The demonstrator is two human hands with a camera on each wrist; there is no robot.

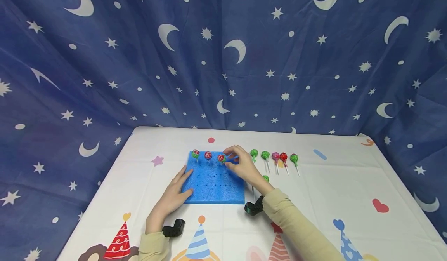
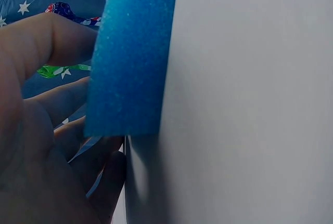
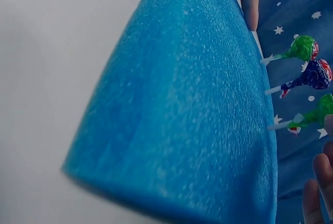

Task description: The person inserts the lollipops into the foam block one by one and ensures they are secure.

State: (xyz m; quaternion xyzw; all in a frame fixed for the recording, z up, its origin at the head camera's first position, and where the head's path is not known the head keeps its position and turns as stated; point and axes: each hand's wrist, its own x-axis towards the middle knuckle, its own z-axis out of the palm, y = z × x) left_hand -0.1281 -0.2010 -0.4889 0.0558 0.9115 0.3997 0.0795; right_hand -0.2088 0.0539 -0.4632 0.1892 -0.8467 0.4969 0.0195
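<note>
A blue foam board (image 1: 213, 193) dotted with small holes lies on the table. Three wrapped lollipops stand in a row along its far side: a green-and-red one (image 1: 195, 154) at the left, a red one (image 1: 208, 155) in the middle, and a third green-and-red lollipop (image 1: 221, 158) at the right. My left hand (image 1: 172, 196) rests along the board's left edge, fingers extended. My right hand (image 1: 244, 166) is at the third lollipop, thumb and forefinger spread beside its head. In the right wrist view, a fingertip overlaps the edge of a green lollipop (image 3: 327, 107) whose white stick enters the foam.
Right of the board, loose lollipops lie on the table: green ones (image 1: 265, 155), a pink one (image 1: 275, 157) and a red one (image 1: 283, 157). Another green lollipop (image 1: 265, 178) is partly hidden by my right wrist. A starry blue curtain (image 1: 223, 78) hangs behind the table.
</note>
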